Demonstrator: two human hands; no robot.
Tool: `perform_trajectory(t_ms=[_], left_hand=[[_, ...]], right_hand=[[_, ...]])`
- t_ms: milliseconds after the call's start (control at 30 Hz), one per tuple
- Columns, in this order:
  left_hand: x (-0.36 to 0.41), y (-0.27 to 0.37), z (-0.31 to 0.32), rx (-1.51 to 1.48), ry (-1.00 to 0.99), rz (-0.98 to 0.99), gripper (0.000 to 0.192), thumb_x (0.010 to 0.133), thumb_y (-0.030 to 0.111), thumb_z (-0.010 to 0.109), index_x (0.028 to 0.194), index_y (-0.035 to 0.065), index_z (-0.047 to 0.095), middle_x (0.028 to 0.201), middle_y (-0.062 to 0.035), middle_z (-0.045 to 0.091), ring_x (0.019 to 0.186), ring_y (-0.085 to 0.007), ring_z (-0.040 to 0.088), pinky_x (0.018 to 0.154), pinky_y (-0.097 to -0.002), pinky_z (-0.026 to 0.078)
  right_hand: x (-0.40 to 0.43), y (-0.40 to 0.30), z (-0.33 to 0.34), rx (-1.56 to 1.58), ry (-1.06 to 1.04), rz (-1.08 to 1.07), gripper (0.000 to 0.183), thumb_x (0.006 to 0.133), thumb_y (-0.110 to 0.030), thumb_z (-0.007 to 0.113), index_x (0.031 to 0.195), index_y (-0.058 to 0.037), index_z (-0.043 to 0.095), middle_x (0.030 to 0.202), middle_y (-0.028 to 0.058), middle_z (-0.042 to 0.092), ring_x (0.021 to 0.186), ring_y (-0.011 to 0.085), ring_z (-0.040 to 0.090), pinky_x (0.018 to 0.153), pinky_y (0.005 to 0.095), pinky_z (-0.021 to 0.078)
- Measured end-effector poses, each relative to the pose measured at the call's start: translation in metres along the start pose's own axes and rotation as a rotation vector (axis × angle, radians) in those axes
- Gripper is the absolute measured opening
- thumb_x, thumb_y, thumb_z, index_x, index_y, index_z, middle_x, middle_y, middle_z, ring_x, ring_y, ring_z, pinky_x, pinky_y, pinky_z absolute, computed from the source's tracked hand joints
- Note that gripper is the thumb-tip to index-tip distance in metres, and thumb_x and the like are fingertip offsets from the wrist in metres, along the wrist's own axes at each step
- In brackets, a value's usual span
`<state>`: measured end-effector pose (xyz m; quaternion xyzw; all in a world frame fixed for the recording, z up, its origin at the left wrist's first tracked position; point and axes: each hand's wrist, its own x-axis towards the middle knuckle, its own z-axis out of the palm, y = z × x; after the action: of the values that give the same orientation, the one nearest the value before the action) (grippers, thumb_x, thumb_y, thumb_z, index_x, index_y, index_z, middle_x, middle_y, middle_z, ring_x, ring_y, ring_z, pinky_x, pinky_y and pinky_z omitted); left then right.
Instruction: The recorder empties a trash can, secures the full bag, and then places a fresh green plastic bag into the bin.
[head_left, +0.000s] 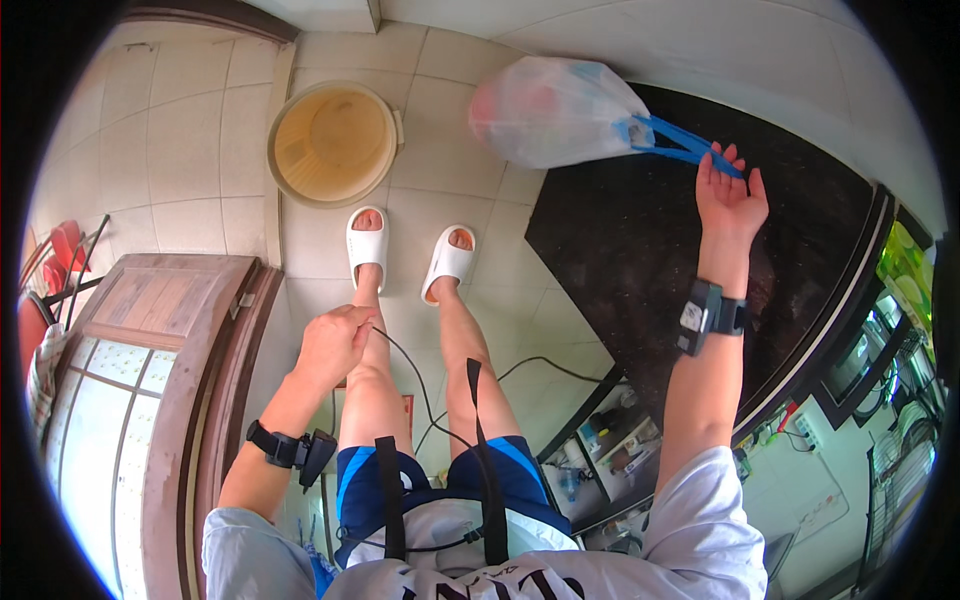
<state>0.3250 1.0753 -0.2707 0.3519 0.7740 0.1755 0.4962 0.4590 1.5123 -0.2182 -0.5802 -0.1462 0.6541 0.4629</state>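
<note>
My right hand (729, 186) is raised over the dark countertop (675, 262), its fingers hooked through the blue drawstrings (686, 142) of a full translucent white plastic bag (559, 112). Reddish contents show through the bag's far side. My left hand (336, 341) is closed in front of my legs, beside a thin black cable (420, 382); whether it pinches the cable is unclear. On the floor ahead of my feet, an empty beige plastic bin (334, 142) stands with its mouth up.
A wooden door with glass panes (142, 390) stands at the left, with red chairs (67, 247) behind it. Open shelves (600, 457) holding small items lie below the counter. A dish rack (900, 472) is at the far right. White walls border the top.
</note>
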Motion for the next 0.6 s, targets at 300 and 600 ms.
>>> perform_trajectory(t_ms=[300,600], left_hand=[[0.014,-0.028,0.021,0.031,-0.018,-0.054,0.017,0.071,0.009,0.053,0.087,0.0087,0.059,0.076,-0.0095,0.059,0.069,-0.0269,0.056,0.062,-0.0361,0.046],[0.01,-0.043,0.034,0.036,-0.04,-0.176,0.019,0.072,0.01,0.052,0.089,0.009,0.06,0.08,-0.0105,0.06,0.07,-0.026,0.058,0.064,-0.0351,0.046]], right_hand=[[0.05,0.041,-0.016,-0.306,-0.157,0.067,0.027,0.082,-0.025,0.045,0.097,-0.0021,0.046,0.108,0.0145,0.049,0.104,0.0268,0.042,0.091,0.0436,0.0312],[0.028,0.013,-0.04,-0.388,0.033,0.336,0.063,0.083,-0.031,0.045,0.125,0.0068,0.016,0.128,0.022,0.024,0.117,0.0349,0.029,0.096,0.0445,0.0257]])
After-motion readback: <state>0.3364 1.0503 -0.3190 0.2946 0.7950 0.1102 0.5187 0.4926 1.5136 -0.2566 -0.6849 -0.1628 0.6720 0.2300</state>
